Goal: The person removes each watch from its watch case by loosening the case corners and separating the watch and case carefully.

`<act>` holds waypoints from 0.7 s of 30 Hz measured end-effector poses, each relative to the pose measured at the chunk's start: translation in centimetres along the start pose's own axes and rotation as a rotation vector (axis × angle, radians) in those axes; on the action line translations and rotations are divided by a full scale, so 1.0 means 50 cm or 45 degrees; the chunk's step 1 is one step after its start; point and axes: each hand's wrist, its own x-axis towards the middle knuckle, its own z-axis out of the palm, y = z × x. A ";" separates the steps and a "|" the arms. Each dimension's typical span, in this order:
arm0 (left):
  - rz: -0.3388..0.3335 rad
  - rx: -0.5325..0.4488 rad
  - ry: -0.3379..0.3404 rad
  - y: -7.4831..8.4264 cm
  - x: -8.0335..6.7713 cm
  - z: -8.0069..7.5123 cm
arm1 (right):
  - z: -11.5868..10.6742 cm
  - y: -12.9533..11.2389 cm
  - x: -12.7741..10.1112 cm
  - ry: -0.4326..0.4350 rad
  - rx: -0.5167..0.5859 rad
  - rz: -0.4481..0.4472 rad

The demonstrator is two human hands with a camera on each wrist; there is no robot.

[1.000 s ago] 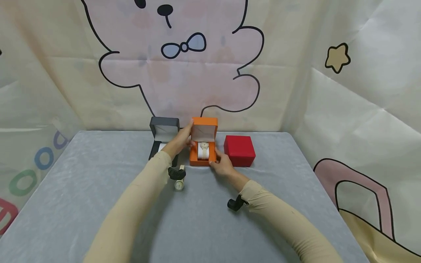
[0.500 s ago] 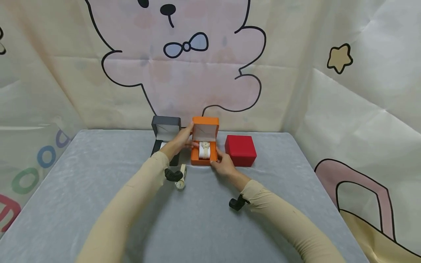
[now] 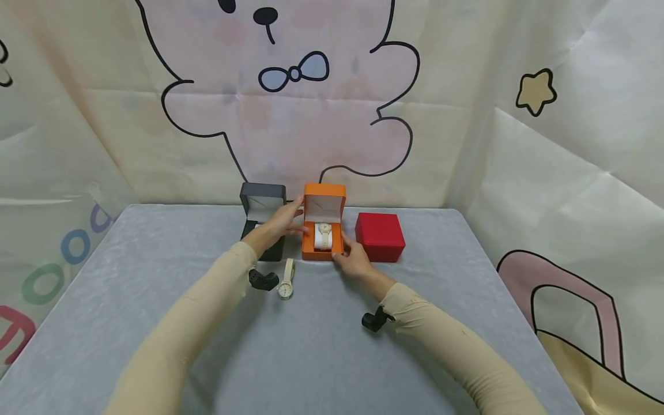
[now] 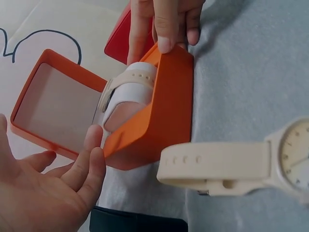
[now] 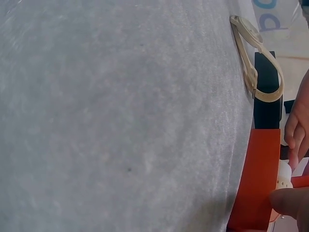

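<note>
Left hand [image 3: 281, 222] farther left, loose in the gap beside the orange box [image 3: 324, 211], right hand [image 3: 357, 262] in pinch on its edge

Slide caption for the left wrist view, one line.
Right hand grips an open orange box holding one watch; left hand alongside; second watch in foreground.

Orange box [image 4: 173, 104] from 1 high, 2 close views

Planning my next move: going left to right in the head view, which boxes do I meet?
Open dark-grey hinged box, open orange hinged box holding a cream, round-faced wristwatch, closed red block-shaped box.
</note>
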 end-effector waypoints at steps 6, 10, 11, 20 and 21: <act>-0.002 0.036 -0.011 -0.002 -0.015 -0.007 | 0.000 0.000 0.000 -0.008 0.013 -0.016; 0.006 0.069 -0.013 -0.004 -0.023 -0.014 | 0.000 -0.001 0.000 -0.012 0.027 -0.020; 0.006 0.069 -0.011 -0.005 -0.024 -0.015 | 0.000 -0.001 0.001 -0.013 0.034 -0.017; 0.039 0.130 -0.004 -0.013 -0.034 -0.018 | -0.001 0.004 0.003 -0.017 0.030 0.006; 0.040 0.146 -0.002 -0.014 -0.037 -0.017 | -0.001 0.004 0.003 -0.017 0.030 0.005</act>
